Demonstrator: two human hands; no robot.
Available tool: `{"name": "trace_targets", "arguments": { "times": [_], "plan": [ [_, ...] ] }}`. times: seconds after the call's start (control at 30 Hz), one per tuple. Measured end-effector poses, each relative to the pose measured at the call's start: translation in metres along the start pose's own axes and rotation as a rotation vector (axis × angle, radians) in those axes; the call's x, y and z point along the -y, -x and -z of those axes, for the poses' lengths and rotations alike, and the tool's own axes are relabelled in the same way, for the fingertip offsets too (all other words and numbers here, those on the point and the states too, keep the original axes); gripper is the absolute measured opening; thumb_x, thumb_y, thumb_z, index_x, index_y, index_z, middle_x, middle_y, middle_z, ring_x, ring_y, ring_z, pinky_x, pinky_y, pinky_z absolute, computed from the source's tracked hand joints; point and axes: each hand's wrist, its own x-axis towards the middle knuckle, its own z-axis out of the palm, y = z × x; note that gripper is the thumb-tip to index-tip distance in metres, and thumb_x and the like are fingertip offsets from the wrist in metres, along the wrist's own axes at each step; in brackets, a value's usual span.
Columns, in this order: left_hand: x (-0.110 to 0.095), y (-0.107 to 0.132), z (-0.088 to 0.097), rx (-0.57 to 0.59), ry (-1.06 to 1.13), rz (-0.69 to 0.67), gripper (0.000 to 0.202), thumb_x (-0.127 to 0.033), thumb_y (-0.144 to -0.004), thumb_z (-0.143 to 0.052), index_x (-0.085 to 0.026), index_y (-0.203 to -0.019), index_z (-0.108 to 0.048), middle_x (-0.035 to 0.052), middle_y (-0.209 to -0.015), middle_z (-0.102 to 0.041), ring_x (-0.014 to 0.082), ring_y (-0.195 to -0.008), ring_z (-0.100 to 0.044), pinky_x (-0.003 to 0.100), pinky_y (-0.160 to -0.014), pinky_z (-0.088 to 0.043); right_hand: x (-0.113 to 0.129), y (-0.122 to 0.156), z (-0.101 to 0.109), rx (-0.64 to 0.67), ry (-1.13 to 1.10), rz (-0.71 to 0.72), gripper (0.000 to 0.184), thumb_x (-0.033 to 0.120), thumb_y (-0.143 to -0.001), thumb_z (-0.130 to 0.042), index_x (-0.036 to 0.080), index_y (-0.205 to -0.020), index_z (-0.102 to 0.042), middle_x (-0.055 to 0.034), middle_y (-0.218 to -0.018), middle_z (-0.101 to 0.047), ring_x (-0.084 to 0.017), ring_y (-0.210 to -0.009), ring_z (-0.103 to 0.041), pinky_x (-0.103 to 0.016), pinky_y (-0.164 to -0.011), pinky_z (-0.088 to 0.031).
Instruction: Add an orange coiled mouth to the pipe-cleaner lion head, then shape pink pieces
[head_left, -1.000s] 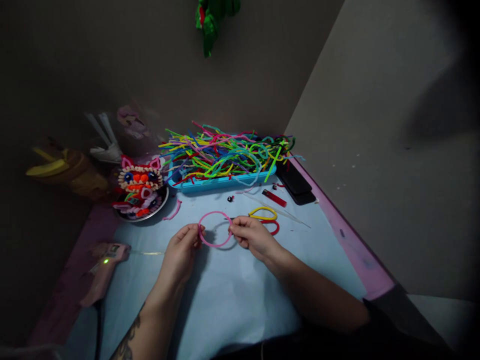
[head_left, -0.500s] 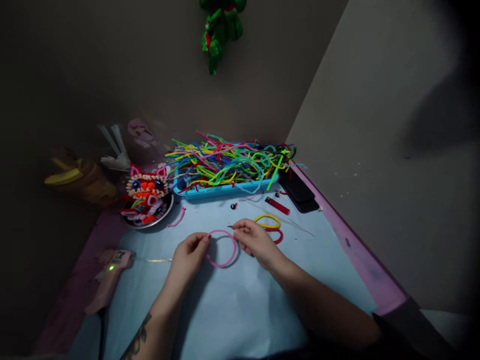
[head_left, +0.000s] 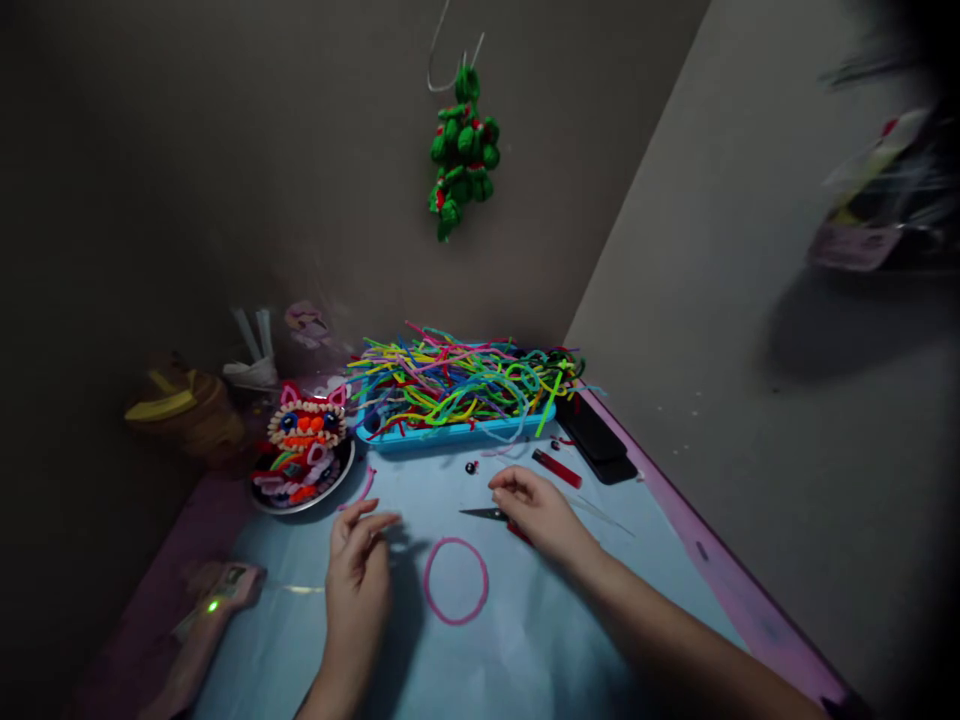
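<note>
A pink pipe cleaner ring (head_left: 427,590) lies flat on the light blue table cover, between my hands and touched by neither. My left hand (head_left: 361,570) is raised to the left of the ring, its fingers apart and nothing in them. Over the scissors (head_left: 484,514) hovers my right hand (head_left: 541,515), fingers loosely bent with nothing visible between them. The dark blade tips point left from under that hand, and part of a red handle shows. The yellow handle is hidden. Whether the right hand touches the scissors, I cannot tell.
Behind stands a blue tray (head_left: 450,435) heaped with colourful pipe cleaners. A bowl (head_left: 319,498) of pipe cleaner figures and a pink glue gun (head_left: 217,610) are at left. On the right lie a red lighter (head_left: 557,468) and a black phone (head_left: 596,440). Green ornaments (head_left: 465,150) hang above.
Both hands have let go of the pink ring, which now rests on the table. My left hand has drawn back left and opened; the right has moved over the scissors. The view has tilted up.
</note>
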Motion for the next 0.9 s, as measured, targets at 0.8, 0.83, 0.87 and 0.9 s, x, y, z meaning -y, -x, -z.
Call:
{"name": "trace_targets", "arguments": {
  "times": [0.8,0.83,0.87,0.9],
  "plan": [
    [0.022,-0.006,-0.011,0.108,0.157,0.248,0.034,-0.044,-0.073,-0.070,-0.021,-0.097,-0.062,0.0098,-0.098,-0.068,0.0235,-0.085,-0.062,0.036,-0.077,-0.046,0.108,-0.184,-0.091,-0.072,0.976,0.468,0.020,0.030,-0.088,-0.055,0.017,-0.079,-0.068,-0.0103,-0.091,-0.069,-0.022,-0.084,-0.064,-0.030,-0.075,-0.044],
    [0.020,-0.007,-0.011,0.100,0.175,0.260,0.033,-0.043,-0.072,-0.070,-0.021,-0.095,-0.063,0.0096,-0.098,-0.068,0.0233,-0.085,-0.062,0.035,-0.076,-0.046,0.112,-0.186,-0.088,-0.075,0.959,0.477,0.022,0.029,-0.089,-0.052,0.017,-0.077,-0.067,-0.0082,-0.086,-0.069,-0.020,-0.080,-0.063,-0.029,-0.073,-0.044],
    [0.019,-0.007,-0.010,0.090,0.194,0.273,0.032,-0.042,-0.071,-0.071,-0.021,-0.094,-0.063,0.0095,-0.097,-0.068,0.0231,-0.084,-0.062,0.035,-0.075,-0.047,0.117,-0.188,-0.084,-0.080,0.920,0.491,0.024,0.031,-0.089,-0.051,0.017,-0.076,-0.065,-0.0057,-0.080,-0.067,-0.017,-0.076,-0.061,-0.027,-0.071,-0.043],
    [0.017,-0.008,-0.010,0.080,0.211,0.288,0.030,-0.041,-0.070,-0.071,-0.021,-0.092,-0.064,0.0093,-0.097,-0.068,0.0229,-0.084,-0.061,0.035,-0.074,-0.047,0.124,-0.189,-0.079,-0.090,0.864,0.510,0.025,0.032,-0.090,-0.050,0.017,-0.075,-0.064,-0.0034,-0.075,-0.065,-0.015,-0.072,-0.058,-0.025,-0.069,-0.041]
  ]
}}
